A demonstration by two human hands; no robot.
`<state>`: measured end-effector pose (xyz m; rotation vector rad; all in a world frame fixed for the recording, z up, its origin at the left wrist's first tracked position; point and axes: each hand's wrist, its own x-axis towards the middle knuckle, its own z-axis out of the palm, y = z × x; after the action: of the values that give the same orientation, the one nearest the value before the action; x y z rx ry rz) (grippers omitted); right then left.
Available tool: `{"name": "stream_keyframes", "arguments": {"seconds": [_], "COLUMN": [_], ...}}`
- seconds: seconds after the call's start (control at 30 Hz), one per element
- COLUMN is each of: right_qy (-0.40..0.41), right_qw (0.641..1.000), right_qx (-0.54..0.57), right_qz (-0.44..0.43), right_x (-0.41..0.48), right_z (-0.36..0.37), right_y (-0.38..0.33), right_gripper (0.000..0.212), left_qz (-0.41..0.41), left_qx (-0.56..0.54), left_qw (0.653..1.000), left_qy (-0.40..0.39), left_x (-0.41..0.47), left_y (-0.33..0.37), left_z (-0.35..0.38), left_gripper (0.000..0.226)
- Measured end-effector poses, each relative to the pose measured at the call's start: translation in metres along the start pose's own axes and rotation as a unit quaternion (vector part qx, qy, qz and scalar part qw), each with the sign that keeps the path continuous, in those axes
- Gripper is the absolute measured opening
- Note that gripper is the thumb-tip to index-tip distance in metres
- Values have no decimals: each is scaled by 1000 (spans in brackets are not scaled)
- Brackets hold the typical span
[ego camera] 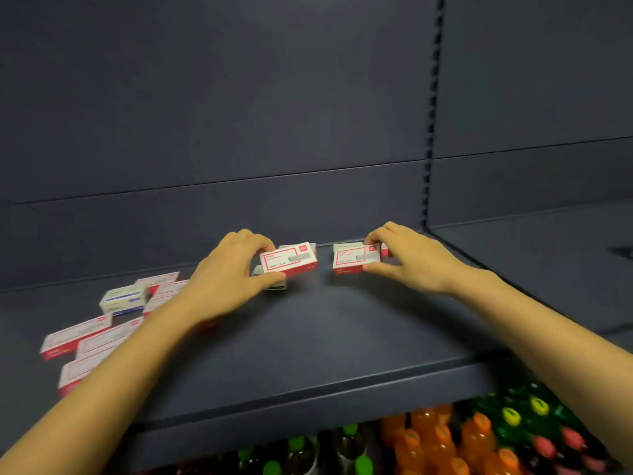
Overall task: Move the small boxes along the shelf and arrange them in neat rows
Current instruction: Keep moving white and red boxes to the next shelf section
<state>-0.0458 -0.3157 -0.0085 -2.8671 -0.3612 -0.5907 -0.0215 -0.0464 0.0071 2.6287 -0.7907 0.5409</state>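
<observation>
Your left hand point(229, 269) pinches a red-and-white box point(289, 260) at its left end, thumb in front, fingers curled over the back; the box is tilted, just left of frame centre, over a greyish box point(274, 285); contact between them unclear. Your right hand point(411, 258) grips a second red-and-white box point(354, 258) at its right end, thumb on the front edge, just right of centre. The two held boxes are near each other but apart, both at the back of the dark shelf point(325, 323). More box edges show behind each, partly hidden. Loose boxes point(89, 337) lie scattered at lower left, unaligned, with a blue-and-white box point(125, 298) among them. Coloured bottles point(479, 437) stand on the level below, lower right.
</observation>
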Motion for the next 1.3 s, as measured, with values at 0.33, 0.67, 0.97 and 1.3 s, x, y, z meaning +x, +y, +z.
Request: {"name": "stream_keyframes", "arguments": {"seconds": [0.33,0.67,0.97,1.3], "right_qy": [56,73,67,77], "right_qw": [991,982,980,968], "right_qx": [-15,-41,-34,-31], "right_qz": [120,168,186,237], "right_x": [-118,-226,-313,-369], "right_z": [-70,-147,-194,-221], "right_y": [83,193,299,399], "right_gripper": [40,40,36,37], "left_qz": [131,205,207,223], "left_qx": [-80,-122,-128,-97], "left_qw": [987,970,969,969], "left_qy": [-45,-45,-46,-51], "left_x": [48,81,94,143], "left_y": [121,281,421,530], "left_z": [47,97,151,191], "left_gripper": [34,35,39,41]}}
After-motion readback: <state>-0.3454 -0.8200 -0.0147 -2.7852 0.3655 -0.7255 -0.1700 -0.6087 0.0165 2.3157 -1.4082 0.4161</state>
